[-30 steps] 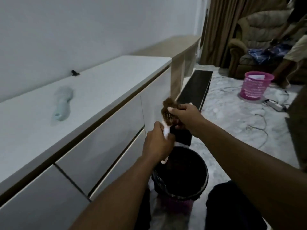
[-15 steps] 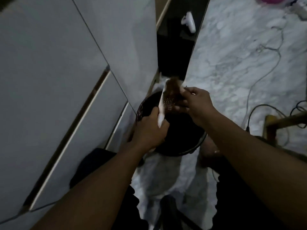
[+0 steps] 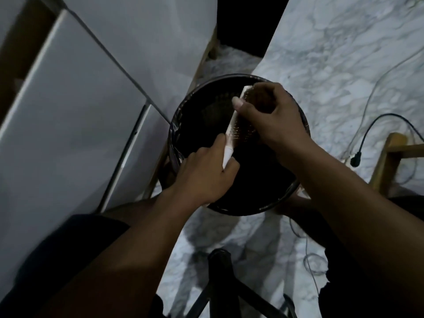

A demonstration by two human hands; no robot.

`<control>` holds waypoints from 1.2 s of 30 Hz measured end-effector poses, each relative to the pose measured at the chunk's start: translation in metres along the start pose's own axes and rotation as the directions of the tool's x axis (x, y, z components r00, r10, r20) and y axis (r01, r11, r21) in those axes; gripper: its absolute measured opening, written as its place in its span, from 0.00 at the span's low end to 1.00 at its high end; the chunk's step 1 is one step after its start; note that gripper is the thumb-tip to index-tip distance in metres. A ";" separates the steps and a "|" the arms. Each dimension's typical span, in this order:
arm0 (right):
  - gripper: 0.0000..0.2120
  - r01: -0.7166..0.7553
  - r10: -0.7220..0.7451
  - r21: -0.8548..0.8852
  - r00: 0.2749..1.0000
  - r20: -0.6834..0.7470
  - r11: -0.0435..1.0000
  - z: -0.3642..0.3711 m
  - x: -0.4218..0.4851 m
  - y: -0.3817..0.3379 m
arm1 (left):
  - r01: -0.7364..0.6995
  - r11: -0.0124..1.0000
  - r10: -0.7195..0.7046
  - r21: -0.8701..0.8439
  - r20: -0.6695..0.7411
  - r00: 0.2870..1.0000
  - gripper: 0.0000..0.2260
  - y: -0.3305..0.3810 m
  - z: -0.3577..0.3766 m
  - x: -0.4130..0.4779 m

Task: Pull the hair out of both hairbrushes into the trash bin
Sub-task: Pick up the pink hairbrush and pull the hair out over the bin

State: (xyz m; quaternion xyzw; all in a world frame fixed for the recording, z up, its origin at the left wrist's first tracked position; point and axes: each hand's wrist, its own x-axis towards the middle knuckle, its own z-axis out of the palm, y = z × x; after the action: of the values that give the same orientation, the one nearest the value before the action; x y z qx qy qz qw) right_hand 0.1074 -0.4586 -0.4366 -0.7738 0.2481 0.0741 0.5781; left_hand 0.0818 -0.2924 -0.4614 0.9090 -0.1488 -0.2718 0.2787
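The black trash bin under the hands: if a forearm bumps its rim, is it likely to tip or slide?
The trash bin looks wide and shallow, so tipping seems unlikely. It appears light and stands on smooth marble floor, so it could slide. The cabinet close beside it would probably stop a shove that way.

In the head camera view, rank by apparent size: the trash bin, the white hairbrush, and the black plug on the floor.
1. trash bin
2. white hairbrush, partly hidden by both hands
3. black plug, clearly smallest

Marble floor beside white drawers
A black cable trails near a wooden frame.
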 end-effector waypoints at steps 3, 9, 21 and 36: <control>0.10 0.078 -0.080 -0.025 0.993 -0.092 0.997 -0.001 0.016 0.003 | 0.012 0.999 -0.012 -0.042 0.005 1.000 0.17 0.004 0.005 0.011; 0.10 0.076 -0.087 -0.063 0.976 -0.199 0.995 0.000 0.027 0.007 | 0.036 0.990 -0.031 -0.135 0.035 0.999 0.14 0.010 0.009 0.020; 0.25 0.028 -0.027 -0.123 1.000 0.011 0.992 0.001 0.012 0.005 | 0.080 0.979 -0.069 -0.188 0.065 0.995 0.11 0.013 0.008 0.021; 0.05 -0.254 0.336 0.511 0.939 -0.073 0.821 0.003 0.021 0.004 | 0.054 0.973 -0.057 -0.226 -0.008 0.998 0.09 0.011 0.002 0.027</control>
State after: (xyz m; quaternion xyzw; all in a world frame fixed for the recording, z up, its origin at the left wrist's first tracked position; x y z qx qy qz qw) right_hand 0.1237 -0.4631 -0.4495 -0.5555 0.4213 0.0347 0.7160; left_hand 0.1007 -0.3133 -0.4678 0.8773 -0.0895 -0.2881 0.3734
